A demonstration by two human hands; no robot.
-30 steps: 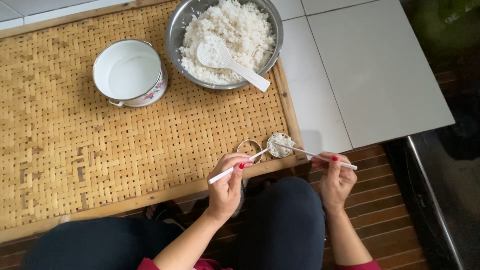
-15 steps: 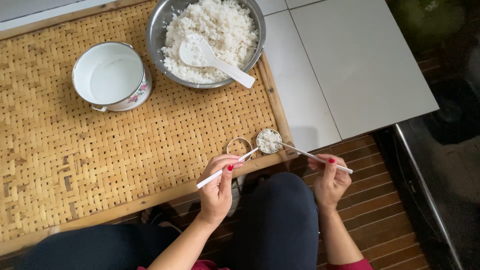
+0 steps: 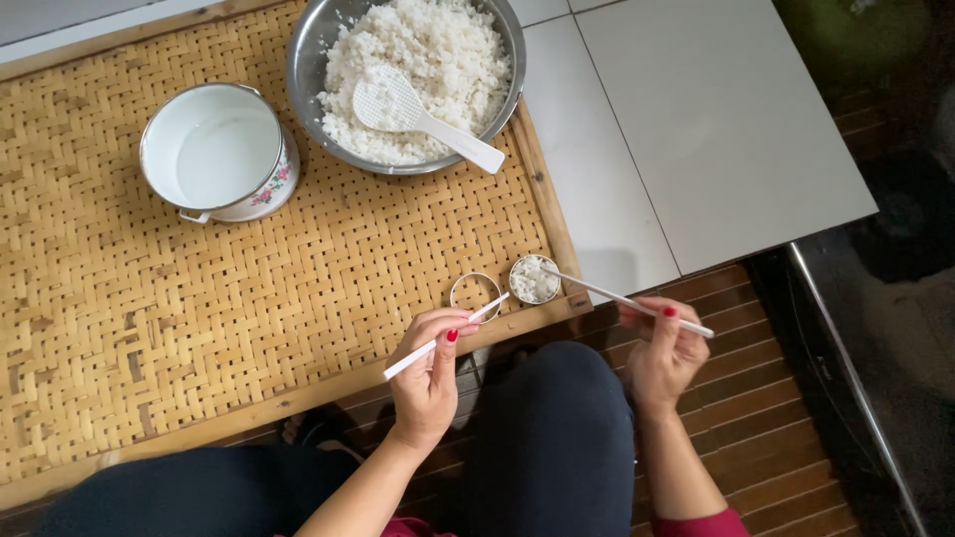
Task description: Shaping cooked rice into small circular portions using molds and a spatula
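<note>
The left hand (image 3: 430,370) curls, thumb and fingers pinched round a slim white stick (image 3: 445,337) that slants up toward a small empty metal ring (image 3: 476,294). The right hand (image 3: 665,348) hangs off the tray's corner, fingers closed on a second thin white stick (image 3: 627,300) whose tip reaches a small round mould (image 3: 534,279) packed with rice. Ring and mould sit side by side near the front edge of a woven bamboo tray (image 3: 199,308). Further back, a steel bowl (image 3: 308,60) holds cooked rice (image 3: 438,50) and a white plastic paddle (image 3: 418,117); beside it stands a white enamel pot (image 3: 221,151) with a floral wall. Whether the ring touches the mould is hard to tell. The bowl's far rim is cut off.
</note>
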